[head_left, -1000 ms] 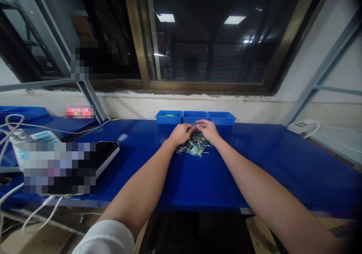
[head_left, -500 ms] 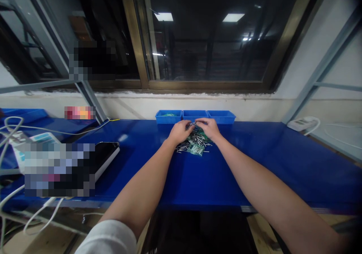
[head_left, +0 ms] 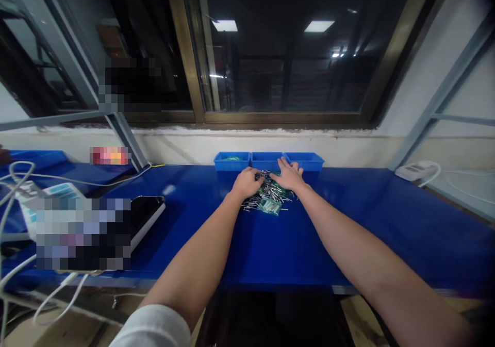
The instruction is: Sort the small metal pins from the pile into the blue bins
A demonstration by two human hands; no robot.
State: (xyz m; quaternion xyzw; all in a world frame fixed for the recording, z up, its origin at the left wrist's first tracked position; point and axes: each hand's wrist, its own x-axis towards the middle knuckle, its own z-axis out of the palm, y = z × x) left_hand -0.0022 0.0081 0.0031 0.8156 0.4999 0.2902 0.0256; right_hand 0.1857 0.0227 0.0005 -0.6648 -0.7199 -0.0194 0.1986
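A loose heap of thin metal pins or screws (head_left: 274, 190) lies on the blue table, too small to name exactly. A small clear-green plastic bag (head_left: 269, 206) with pale pieces inside sits at the heap's front edge. My left hand (head_left: 246, 183) rests against the heap's left side, thumb and fingers apart and slightly curled. On the far right side of the heap, my right hand (head_left: 291, 177) has its fingers spread and reaching toward the blue bins, with its thumb over the pins. More green plastic is partly hidden beneath my right hand.
Three small blue bins stand behind the heap: a left bin (head_left: 232, 166) with green material inside, a middle bin (head_left: 265, 156) and a right bin (head_left: 315, 164). A dark device with a pale edge (head_left: 149, 218) and white cables lie left. A white power strip (head_left: 415, 170) sits right.
My right hand has opened out from its curled pose near the left hand and shifted slightly right, uncovering more pins. My left hand has stayed nearly in place.
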